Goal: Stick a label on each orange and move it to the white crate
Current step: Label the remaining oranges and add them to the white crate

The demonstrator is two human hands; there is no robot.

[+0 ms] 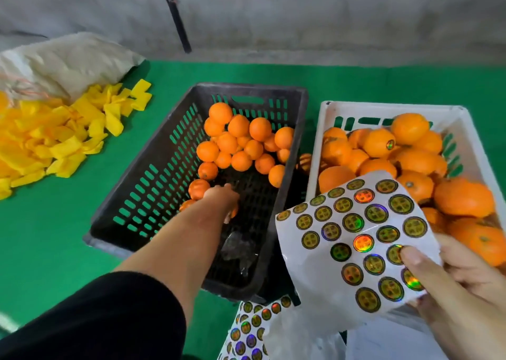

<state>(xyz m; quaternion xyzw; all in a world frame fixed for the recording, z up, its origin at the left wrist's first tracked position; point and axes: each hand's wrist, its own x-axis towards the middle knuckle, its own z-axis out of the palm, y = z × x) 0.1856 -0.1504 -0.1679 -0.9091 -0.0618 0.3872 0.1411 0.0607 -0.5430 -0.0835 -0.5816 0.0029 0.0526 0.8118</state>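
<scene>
My left hand reaches down into the black slotted plastic crate, fingers curled over a round orange near its front left corner; most of that fruit is hidden beneath my hand. More loose oranges are piled at the far end of the black crate. Right of the black crate stands the white plastic crate, heaped with labelled oranges. In front of the white crate, my right hand pinches a white sheet of round holographic stickers, thumb pressed on its face.
</scene>
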